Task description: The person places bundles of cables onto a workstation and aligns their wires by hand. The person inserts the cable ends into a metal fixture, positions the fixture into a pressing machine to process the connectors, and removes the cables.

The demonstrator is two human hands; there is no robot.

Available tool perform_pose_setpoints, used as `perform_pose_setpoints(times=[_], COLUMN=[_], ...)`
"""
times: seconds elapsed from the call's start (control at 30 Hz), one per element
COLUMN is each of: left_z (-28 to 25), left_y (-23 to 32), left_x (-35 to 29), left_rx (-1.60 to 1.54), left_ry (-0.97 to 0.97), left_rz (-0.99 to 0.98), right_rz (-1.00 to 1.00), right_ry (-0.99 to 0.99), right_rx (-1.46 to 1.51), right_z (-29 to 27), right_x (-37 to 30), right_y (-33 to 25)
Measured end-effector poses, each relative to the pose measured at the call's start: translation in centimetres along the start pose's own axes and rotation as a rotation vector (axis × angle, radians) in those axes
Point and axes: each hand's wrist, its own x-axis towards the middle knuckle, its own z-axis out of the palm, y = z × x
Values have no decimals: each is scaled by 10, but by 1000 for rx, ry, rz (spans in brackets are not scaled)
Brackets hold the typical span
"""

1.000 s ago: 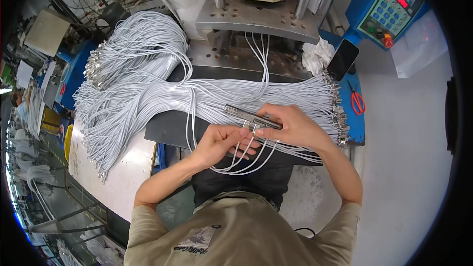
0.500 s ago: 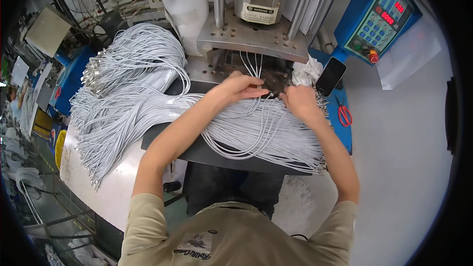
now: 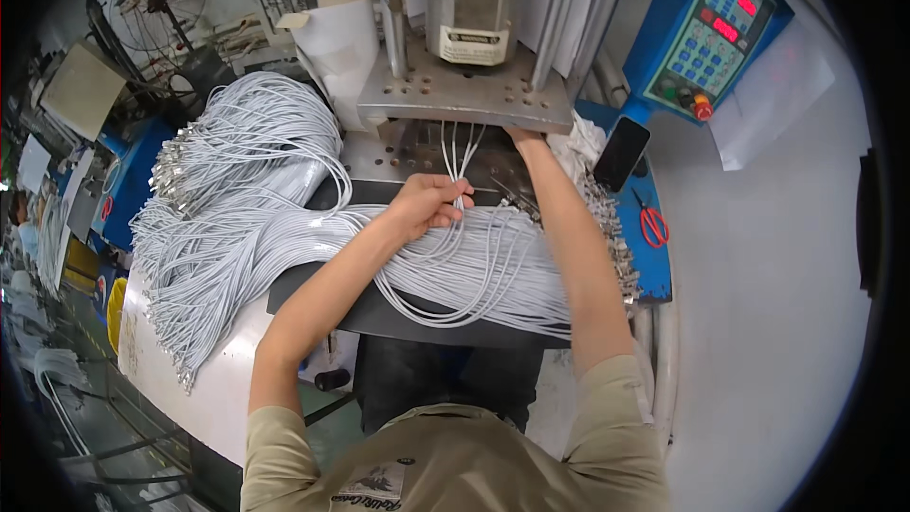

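My left hand (image 3: 428, 205) is closed round a few thin white cables (image 3: 460, 147), in front of the metal press. From that grip the cables run up beneath the press's thick drilled plate (image 3: 455, 100). Only the back of my right hand (image 3: 524, 136) shows, under the plate's right front edge; its fingers are hidden there. A thick layer of white cables (image 3: 502, 270) lies across the black work surface below both hands, and some loose ones loop over it. Slim dark pointed tools (image 3: 517, 197) lie between my left hand and my right forearm.
More white cables with metal ends (image 3: 256, 123) are heaped at the left. To the right are a phone (image 3: 623, 152), red-handled scissors (image 3: 653, 226) and crumpled white cloth (image 3: 582, 147). A blue control box (image 3: 701, 43) with lit red digits stands at upper right. Metal columns (image 3: 559, 19) flank the press.
My right hand has moved up and left, from the cable layer to under the press plate. My left hand has drawn slightly left and down, now wrapped round the cables. The view has shifted a little.
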Motion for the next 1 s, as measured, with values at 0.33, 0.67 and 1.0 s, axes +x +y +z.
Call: perform_pose_setpoints(times=[0.33, 0.67, 1.0], left_z=[-4, -88, -266], left_y=[32, 74, 92], left_x=[-70, -204, -145], left_rx=[54, 789, 1559], left_ry=[47, 884, 1513], left_rz=[223, 804, 440], right_rz=[555, 170, 164], right_ry=[-510, -611, -644], right_rx=[525, 174, 123], right_z=[-55, -73, -199], right_x=[1, -24, -76], right_y=[-41, -105, -59])
